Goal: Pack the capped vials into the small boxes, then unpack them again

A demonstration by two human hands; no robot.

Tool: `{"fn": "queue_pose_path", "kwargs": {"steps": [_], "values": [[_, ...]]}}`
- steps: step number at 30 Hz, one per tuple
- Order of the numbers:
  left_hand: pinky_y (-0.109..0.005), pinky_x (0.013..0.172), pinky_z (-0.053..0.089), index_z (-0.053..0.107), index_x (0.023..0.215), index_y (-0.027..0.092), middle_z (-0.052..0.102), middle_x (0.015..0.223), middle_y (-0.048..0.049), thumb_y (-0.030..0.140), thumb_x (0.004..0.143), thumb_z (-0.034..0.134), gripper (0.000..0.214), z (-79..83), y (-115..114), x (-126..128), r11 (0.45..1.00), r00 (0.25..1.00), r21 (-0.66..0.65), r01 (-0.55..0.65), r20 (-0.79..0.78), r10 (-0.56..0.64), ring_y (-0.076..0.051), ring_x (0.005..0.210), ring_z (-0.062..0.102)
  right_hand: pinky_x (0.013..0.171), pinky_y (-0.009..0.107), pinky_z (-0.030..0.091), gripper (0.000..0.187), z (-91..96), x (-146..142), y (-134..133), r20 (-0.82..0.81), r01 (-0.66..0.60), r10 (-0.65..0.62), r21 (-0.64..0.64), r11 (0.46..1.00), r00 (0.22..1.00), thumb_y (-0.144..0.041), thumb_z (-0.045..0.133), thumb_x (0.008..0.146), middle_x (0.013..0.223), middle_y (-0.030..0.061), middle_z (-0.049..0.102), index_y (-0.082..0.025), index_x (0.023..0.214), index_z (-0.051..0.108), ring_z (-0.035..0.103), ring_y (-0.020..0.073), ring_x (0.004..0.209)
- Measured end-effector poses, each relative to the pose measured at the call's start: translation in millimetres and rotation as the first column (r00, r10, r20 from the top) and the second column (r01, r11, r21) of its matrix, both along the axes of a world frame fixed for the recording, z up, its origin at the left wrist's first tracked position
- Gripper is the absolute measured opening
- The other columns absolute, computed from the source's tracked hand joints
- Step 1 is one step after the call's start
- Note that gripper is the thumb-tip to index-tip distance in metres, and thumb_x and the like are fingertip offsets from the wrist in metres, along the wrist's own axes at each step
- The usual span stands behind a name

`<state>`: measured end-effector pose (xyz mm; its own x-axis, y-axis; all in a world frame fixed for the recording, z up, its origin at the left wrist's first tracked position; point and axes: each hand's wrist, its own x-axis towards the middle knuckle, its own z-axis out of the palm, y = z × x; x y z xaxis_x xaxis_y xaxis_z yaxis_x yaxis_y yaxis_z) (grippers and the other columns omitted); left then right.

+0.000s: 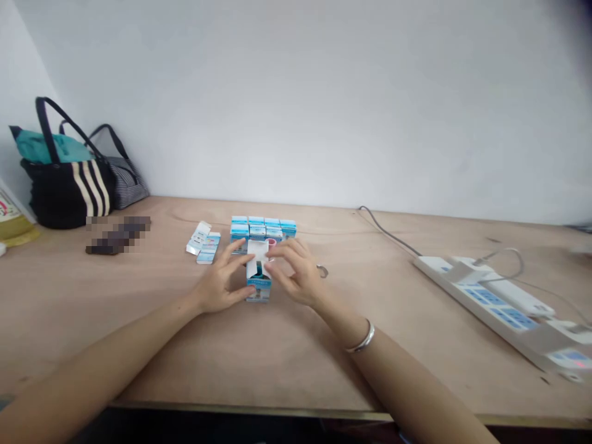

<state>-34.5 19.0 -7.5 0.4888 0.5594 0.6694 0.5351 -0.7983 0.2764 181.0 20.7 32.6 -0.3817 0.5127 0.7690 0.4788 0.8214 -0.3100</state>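
L hand point(221, 287) + R hand point(296, 275) grip small box point(259, 288): upright, long axis vert, flaps open up

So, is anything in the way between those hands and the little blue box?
Nothing visible does. The left hand already holds the small box by its side, and the right hand rests against the open white flap. The other blue boxes stand behind it, not between.

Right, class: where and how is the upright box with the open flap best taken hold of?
Probably by its two side walls, low down, from left and right: the box stands upright, its flap is open above, and the stack blocks the rear.
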Motion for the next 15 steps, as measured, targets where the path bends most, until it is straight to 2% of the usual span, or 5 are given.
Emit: {"fn": "queue_pose_path", "kwargs": {"steps": [2,4,9,12,15], "values": [[-0.048,0.100,0.039,0.038,0.133,0.023,0.022,0.146,-0.0152,0.036,0.077,0.063,0.063,-0.2,0.7,-0.9,1.000,1.000,0.022,0.014,-0.011,-0.014,-0.030,0.126,0.040,0.086,0.038,0.037,0.021,5.6,2.3,-5.0,0.214,-0.046,0.030,0.068,0.997,0.976,-0.040,0.056,0.083,0.102,0.0079,0.059,-0.024,0.093,0.064,0.052,0.0219,0.100],[-0.050,0.101,0.036,0.041,0.131,0.023,0.024,0.145,-0.0150,0.038,0.077,0.063,0.060,1.2,1.2,-2.2,0.997,0.998,0.080,-0.016,-0.053,0.020,-0.030,0.125,0.041,0.087,0.038,0.035,0.022,7.2,3.2,-6.5,0.303,-0.041,0.011,0.093,0.995,0.953,-0.042,0.056,0.084,0.108,0.0082,0.058,-0.023,0.090,0.065,0.050,0.0228,0.105],[-0.054,0.110,0.010,0.046,0.126,0.023,0.046,0.134,-0.0121,0.042,0.080,0.057,0.052,10.1,0.7,-3.2,0.981,0.972,0.189,-0.038,-0.221,0.080,-0.028,0.124,0.042,0.080,0.033,0.033,0.023,5.4,8.0,-2.0,0.256,0.007,-0.036,0.113,0.994,0.966,-0.035,0.051,0.088,0.088,0.0057,0.065,-0.019,0.074,0.061,0.055,0.0184,0.091],[-0.053,0.110,0.003,0.041,0.131,0.023,0.054,0.127,-0.0107,0.038,0.084,0.050,0.050,14.1,0.7,-1.0,0.985,0.957,0.170,0.009,-0.288,0.041,-0.025,0.119,0.049,0.077,0.032,0.031,0.021,5.8,13.1,-0.6,0.264,0.027,-0.052,0.096,0.995,0.963,-0.033,0.053,0.087,0.075,0.0028,0.065,-0.020,0.074,0.063,0.054,0.0166,0.080],[-0.055,0.108,0.001,0.041,0.131,0.028,0.055,0.125,-0.0098,0.036,0.084,0.050,0.049,16.0,1.3,0.8,0.984,0.947,0.178,0.022,-0.320,0.037,-0.025,0.115,0.052,0.077,0.033,0.029,0.018,7.0,15.7,-0.9,0.295,0.036,-0.050,0.054,0.998,0.954,-0.035,0.055,0.086,0.075,0.0025,0.066,-0.024,0.080,0.067,0.053,0.0169,0.078]]}}
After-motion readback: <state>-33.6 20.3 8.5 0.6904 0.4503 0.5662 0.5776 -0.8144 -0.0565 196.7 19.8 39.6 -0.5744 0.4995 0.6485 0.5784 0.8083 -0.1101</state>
